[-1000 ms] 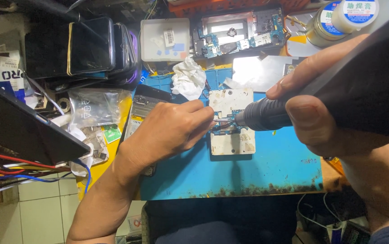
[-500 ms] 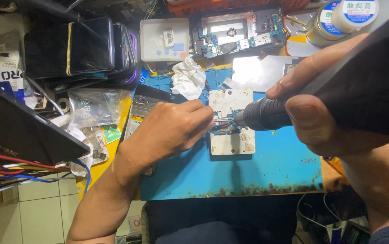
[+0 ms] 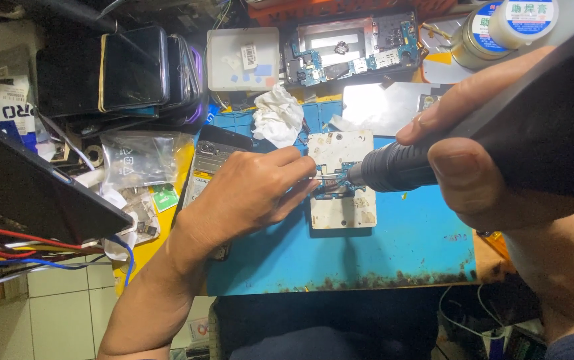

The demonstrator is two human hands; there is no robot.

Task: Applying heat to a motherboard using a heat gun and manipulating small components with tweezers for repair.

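the left hand (image 3: 250, 193) sits at the centre of the frame on the blue work mat (image 3: 400, 247), its thumb and forefinger pinched together on thin metal tweezers (image 3: 324, 177) whose tips reach right to a small blue circuit board (image 3: 342, 181). that board lies on a pale, worn metal holder plate (image 3: 342, 212) just right of centre, resting flat on the mat. the right hand (image 3: 480, 160) comes in from the right edge, fingers wrapped tight around the black handle of a hot air gun (image 3: 434, 157), whose dark nozzle points left and ends just beside the board, close to the tweezer tips. a crumpled white tissue (image 3: 277, 115) lies above the left hand, near the mat's upper edge. at the top centre an opened phone (image 3: 354, 47) shows its frame and blue boards, with a white plastic box (image 3: 242, 60) just left of it. a stack of dark phones (image 3: 120, 70) bound with a band fills the upper left, and two round tubs (image 3: 500, 27) stand at the upper right.
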